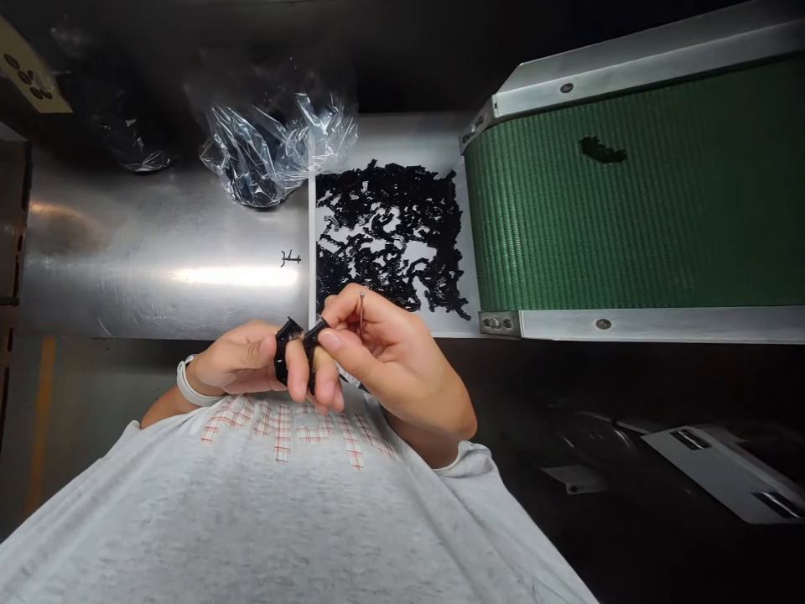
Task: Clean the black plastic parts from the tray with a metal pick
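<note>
Silver metal table [157, 243] at 10 o'clock from my hands, green ribbed belt [629, 235] at 2. Left hand [245, 361] grips small black plastic pieces [283, 346]; right hand [402, 361] pinches one, plus thin metal pin [361, 310].

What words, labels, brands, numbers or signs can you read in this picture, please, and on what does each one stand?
No text can be read with certainty.
Letter-like plaid patches on the grey shirt: too foreshortened to read.
Held black piece, green belt, clear plastic bag: no readable marking shows.
The T-like black shape on the metal surface looks like a loose part, not lettering.
</note>
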Demonstrator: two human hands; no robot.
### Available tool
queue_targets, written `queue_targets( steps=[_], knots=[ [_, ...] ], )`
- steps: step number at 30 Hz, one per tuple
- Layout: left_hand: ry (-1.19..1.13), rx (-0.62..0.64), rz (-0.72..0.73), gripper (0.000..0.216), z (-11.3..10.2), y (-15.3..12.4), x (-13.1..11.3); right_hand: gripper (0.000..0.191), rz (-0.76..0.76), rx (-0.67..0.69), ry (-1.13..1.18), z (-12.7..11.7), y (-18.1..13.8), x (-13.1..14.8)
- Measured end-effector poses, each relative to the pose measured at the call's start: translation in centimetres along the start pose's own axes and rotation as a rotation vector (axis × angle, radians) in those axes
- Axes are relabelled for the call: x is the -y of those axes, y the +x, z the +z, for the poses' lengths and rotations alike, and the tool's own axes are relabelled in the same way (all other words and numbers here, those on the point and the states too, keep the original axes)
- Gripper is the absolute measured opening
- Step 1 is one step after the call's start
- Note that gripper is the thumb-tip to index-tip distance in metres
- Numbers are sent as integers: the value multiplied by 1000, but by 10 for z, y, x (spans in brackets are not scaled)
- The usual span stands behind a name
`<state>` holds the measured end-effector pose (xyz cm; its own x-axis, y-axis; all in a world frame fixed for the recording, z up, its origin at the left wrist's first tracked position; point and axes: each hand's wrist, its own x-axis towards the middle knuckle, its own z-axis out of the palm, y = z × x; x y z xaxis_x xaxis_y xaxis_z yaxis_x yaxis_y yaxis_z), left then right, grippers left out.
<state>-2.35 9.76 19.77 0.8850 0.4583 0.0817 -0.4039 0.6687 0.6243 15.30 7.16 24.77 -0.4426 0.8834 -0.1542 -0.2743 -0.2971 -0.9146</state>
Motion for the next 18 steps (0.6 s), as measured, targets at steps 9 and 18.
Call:
queue_targets(
  steps=[9,18],
  knots=[
    [42,-51,-9,59,3,1,-4,28,-322,-252,-213,-7,-2,-3],
    [158,-31,99,58,5,-2,-1,19,-1004,-488,-582,1,-10,4]
  ],
)
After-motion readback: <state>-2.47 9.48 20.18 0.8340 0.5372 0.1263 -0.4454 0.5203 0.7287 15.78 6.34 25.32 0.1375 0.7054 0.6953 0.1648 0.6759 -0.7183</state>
